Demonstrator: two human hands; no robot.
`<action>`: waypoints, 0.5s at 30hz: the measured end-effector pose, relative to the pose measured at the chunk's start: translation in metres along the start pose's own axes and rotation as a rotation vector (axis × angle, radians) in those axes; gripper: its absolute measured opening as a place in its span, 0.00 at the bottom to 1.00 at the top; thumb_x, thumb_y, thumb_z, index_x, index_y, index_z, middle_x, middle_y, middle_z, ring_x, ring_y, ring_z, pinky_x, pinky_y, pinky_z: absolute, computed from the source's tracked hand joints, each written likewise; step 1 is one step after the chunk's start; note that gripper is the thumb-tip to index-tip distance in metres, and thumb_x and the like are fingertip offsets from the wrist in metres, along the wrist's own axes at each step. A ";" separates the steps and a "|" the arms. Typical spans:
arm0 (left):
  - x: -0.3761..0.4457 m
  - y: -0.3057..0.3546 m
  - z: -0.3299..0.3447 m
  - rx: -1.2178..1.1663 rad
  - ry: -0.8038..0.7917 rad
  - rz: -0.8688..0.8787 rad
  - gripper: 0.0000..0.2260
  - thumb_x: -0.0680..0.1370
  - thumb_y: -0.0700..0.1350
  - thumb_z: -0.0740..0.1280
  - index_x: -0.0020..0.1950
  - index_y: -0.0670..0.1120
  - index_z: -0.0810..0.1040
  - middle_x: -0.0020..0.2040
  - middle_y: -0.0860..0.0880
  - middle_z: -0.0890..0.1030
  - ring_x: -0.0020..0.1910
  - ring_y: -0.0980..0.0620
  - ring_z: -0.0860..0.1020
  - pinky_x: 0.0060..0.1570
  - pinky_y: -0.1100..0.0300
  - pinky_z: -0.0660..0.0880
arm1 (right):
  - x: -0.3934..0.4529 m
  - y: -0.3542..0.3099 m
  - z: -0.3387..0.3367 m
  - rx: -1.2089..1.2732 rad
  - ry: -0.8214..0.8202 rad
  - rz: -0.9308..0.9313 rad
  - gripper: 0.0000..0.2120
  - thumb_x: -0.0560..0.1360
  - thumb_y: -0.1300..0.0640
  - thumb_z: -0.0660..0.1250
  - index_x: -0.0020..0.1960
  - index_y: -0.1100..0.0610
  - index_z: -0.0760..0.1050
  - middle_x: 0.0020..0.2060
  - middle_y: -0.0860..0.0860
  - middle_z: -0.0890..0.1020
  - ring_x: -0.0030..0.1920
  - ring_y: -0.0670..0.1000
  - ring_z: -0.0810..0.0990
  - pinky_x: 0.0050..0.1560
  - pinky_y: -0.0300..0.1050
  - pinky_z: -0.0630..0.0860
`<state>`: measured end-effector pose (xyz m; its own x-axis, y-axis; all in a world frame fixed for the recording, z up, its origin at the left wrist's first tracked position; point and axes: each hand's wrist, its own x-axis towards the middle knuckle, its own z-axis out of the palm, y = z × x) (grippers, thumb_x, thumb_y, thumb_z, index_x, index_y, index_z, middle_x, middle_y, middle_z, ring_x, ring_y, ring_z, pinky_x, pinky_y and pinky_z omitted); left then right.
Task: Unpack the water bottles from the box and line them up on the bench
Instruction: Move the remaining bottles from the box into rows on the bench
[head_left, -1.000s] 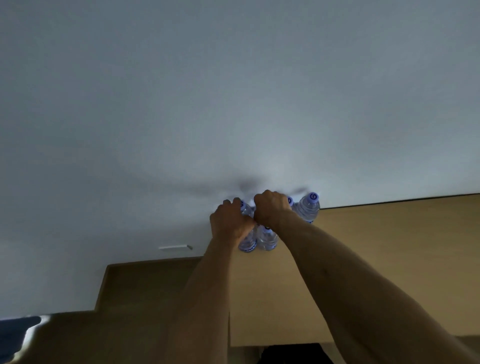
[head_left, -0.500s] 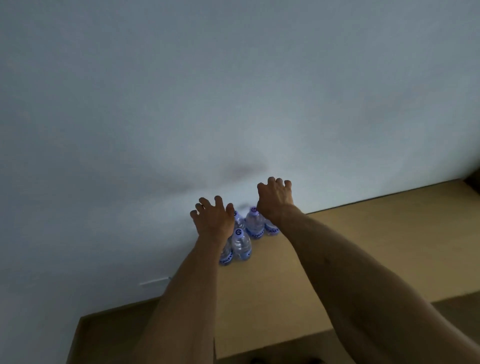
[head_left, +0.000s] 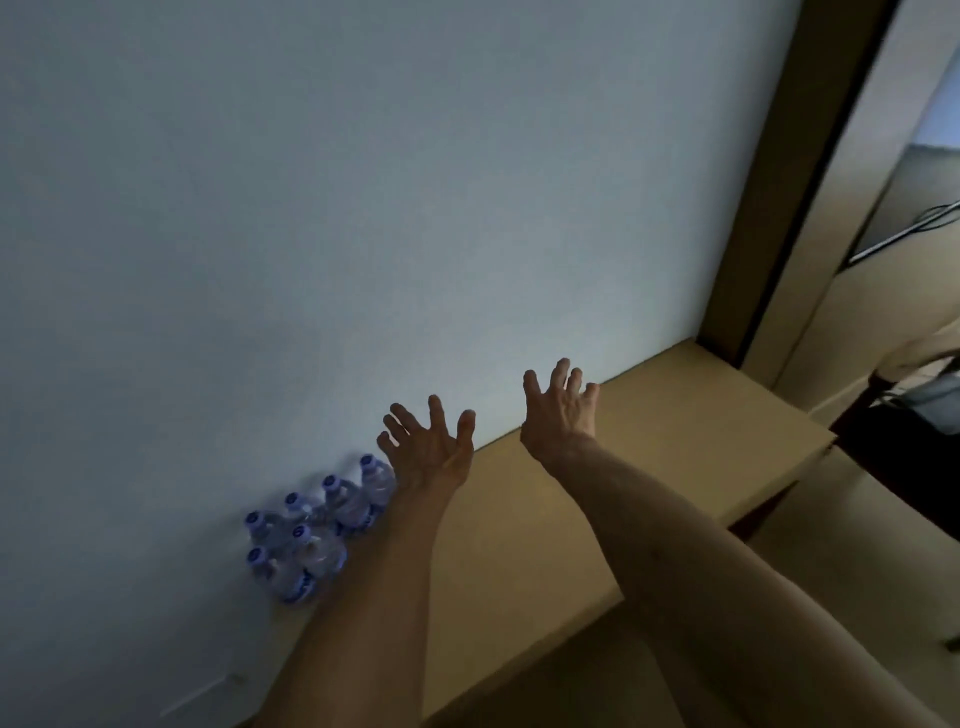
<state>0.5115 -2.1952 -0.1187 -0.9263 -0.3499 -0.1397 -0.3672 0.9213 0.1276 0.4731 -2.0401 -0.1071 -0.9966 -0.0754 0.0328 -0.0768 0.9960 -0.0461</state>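
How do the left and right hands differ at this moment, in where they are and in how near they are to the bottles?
The left hand hovers right beside the water bottles, lower in the view; the right hand is farther along the bench, well apart from them. The left hand's fingers spread wider than the right's. Both hands are open, empty and raised above the bench by the wall.

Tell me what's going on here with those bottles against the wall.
A person is setting out water bottles on a wooden bench against the wall. Six caps show, standing upright in a tight cluster rather than a neat line. Both hands are empty with fingers spread: the left hand hangs just right of the cluster, the right hand farther right over bare bench. No box is in view.
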 end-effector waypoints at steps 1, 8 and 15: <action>-0.006 0.030 0.005 0.019 -0.012 0.043 0.32 0.80 0.66 0.40 0.80 0.52 0.48 0.79 0.35 0.44 0.78 0.36 0.45 0.74 0.40 0.42 | -0.005 0.028 0.000 -0.001 -0.010 0.017 0.31 0.76 0.52 0.61 0.76 0.52 0.54 0.75 0.67 0.51 0.73 0.66 0.55 0.69 0.61 0.58; -0.049 0.254 0.038 0.120 -0.024 0.382 0.27 0.82 0.61 0.45 0.75 0.47 0.62 0.75 0.35 0.56 0.73 0.38 0.58 0.70 0.43 0.55 | -0.036 0.249 -0.020 0.016 -0.001 0.271 0.27 0.74 0.57 0.64 0.72 0.54 0.63 0.75 0.65 0.55 0.73 0.65 0.57 0.70 0.63 0.57; -0.122 0.478 0.086 0.107 -0.043 0.823 0.27 0.81 0.62 0.46 0.76 0.50 0.62 0.77 0.37 0.56 0.74 0.37 0.61 0.70 0.41 0.59 | -0.082 0.472 -0.034 0.043 -0.014 0.734 0.24 0.75 0.57 0.63 0.71 0.56 0.66 0.72 0.66 0.62 0.68 0.66 0.65 0.62 0.61 0.68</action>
<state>0.4564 -1.6972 -0.1254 -0.8906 0.4477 -0.0801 0.4383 0.8919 0.1118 0.5200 -1.5619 -0.0977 -0.7921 0.6094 -0.0347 0.6097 0.7874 -0.0904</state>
